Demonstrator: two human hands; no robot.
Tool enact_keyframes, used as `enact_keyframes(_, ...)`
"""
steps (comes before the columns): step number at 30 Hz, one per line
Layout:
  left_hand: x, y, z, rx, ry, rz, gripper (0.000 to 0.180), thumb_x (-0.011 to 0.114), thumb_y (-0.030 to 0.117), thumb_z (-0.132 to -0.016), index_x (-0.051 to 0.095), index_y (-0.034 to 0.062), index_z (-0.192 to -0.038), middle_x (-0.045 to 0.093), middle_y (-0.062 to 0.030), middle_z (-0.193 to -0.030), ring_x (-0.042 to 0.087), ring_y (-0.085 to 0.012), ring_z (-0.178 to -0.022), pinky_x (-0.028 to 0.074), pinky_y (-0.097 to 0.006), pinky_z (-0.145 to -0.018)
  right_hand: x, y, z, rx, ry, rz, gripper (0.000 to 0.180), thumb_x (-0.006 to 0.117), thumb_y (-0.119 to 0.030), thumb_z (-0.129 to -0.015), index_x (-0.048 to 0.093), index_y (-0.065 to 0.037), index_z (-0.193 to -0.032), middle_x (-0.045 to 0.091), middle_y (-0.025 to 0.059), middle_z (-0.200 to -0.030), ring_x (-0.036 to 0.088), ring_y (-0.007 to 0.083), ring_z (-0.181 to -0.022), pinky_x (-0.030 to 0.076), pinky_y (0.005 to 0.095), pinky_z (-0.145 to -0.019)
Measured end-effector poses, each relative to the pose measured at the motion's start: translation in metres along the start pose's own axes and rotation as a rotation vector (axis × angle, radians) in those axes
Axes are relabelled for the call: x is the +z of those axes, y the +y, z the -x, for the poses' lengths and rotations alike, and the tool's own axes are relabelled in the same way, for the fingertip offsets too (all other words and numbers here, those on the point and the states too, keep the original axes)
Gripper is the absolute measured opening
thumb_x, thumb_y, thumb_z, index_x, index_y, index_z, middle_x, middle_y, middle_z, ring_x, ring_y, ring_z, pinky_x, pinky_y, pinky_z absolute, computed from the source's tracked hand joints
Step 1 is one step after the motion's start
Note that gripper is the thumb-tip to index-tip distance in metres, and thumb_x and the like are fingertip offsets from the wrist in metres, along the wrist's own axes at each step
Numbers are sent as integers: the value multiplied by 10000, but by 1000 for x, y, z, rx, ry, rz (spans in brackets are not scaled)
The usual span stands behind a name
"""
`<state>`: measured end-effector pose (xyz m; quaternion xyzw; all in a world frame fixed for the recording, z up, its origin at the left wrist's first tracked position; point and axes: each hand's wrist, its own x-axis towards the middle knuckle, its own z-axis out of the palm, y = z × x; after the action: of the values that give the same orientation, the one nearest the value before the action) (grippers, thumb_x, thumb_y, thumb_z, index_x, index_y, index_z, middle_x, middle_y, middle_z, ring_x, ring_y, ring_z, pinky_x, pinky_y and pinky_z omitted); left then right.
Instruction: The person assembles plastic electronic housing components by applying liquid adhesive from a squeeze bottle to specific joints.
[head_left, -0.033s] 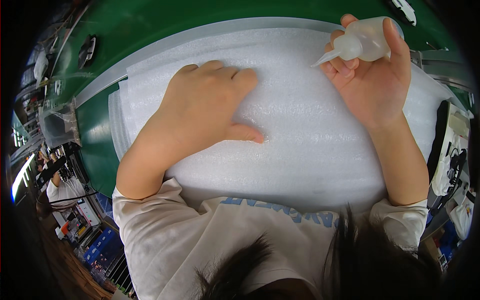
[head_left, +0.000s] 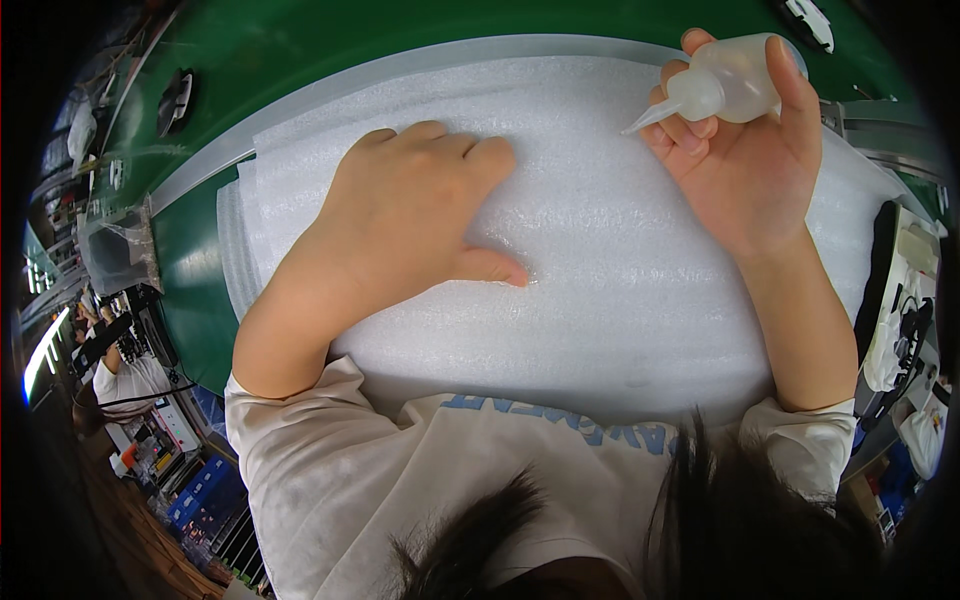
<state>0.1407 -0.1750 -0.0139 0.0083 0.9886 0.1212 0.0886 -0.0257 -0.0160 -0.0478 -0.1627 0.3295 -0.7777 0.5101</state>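
A stack of white foam sheets (head_left: 620,300) covers the green table in front of me. My left hand (head_left: 410,215) lies palm down on the foam, fingers curled and thumb stretched to the right, pressing the sheet. My right hand (head_left: 745,165) is raised over the foam's far right part and grips a small translucent squeeze bottle (head_left: 725,85). Its thin nozzle points left and down toward the foam, the tip just above the surface.
The green table (head_left: 300,60) runs along the far side with small dark parts on it. A dark tool and white items (head_left: 900,300) lie at the right edge. Another person and blue crates (head_left: 130,390) are at lower left.
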Motion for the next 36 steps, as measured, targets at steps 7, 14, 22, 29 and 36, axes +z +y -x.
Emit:
enact_keyframes(7, 0, -4, 0, 43, -3, -4, 565, 695, 526, -519, 454, 74, -758, 501, -51, -666, 504, -254, -650, 394, -345, -578, 0, 1, 0, -4, 12, 10, 450, 371, -486, -856, 505, -76, -986, 413, 2, -607, 369, 83, -585, 317, 211, -623)
enact_keyframes(14, 3, -2, 0, 37, 43, 2, 564, 697, 525, -520, 448, 74, -750, 491, -50, -657, 496, -253, -639, 387, -344, -567, 1, 0, 1, -8, 14, 7, 446, 373, -482, -856, 507, -75, -981, 403, -1, -605, 353, 86, -576, 314, 211, -626)
enact_keyframes(22, 3, -2, -3, 55, 58, 54, 577, 712, 533, -492, 429, 77, -706, 471, -54, -629, 482, -260, -607, 369, -347, -542, 0, -1, 1, 9, 11, -15, 444, 378, -475, -859, 506, -70, -988, 401, 0, -610, 354, 91, -578, 319, 219, -631)
enact_keyframes(29, 4, 1, -4, 18, 68, 23, 588, 716, 540, -476, 429, 75, -695, 471, -58, -619, 480, -262, -597, 363, -352, -532, -2, -1, 1, 7, -9, -27, 442, 378, -473, -859, 509, -71, -989, 402, 3, -614, 351, 94, -581, 316, 219, -629)
enact_keyframes(36, 3, 1, -4, 3, 68, 50, 575, 729, 514, -467, 418, 75, -671, 471, -63, -611, 478, -268, -595, 361, -356, -529, -2, -1, 1, 10, -6, -30, 442, 377, -474, -859, 510, -72, -988, 402, 4, -615, 349, 94, -582, 312, 219, -624)
